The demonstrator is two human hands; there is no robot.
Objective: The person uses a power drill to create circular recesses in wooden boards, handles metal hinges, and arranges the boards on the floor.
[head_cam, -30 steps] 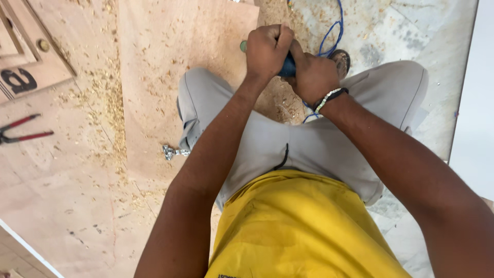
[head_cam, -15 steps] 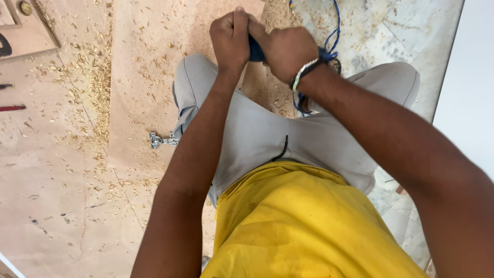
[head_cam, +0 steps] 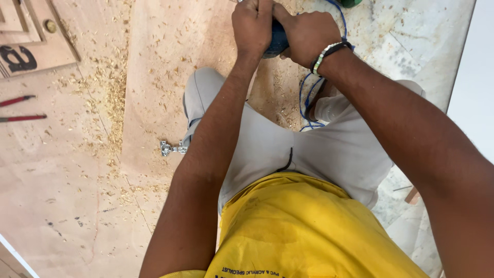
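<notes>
Both hands grip a dark blue power tool (head_cam: pixel 278 40) at the top of the view, over a plywood board (head_cam: pixel 154 77) strewn with sawdust. My left hand (head_cam: pixel 253 25) wraps the tool's left side; my right hand (head_cam: pixel 307 35), with a beaded wristband, clasps its right side. Most of the tool is hidden under the fingers. A blue cord (head_cam: pixel 304 98) trails from it down past my knee. I am crouched over the board in grey shorts and a yellow shirt.
A metal cabinet hinge (head_cam: pixel 172 148) lies on the board by my left knee. Red-handled pliers (head_cam: pixel 20 109) rest at the left edge. Wooden panels (head_cam: pixel 31 36) sit at top left. Wood shavings (head_cam: pixel 110 98) cover the plywood; marble floor (head_cam: pixel 411 46) lies to the right.
The view has shifted, so the hands and tool now sit at the top edge. Both hands keep their grip on the tool. The pliers are back in sight at the left.
</notes>
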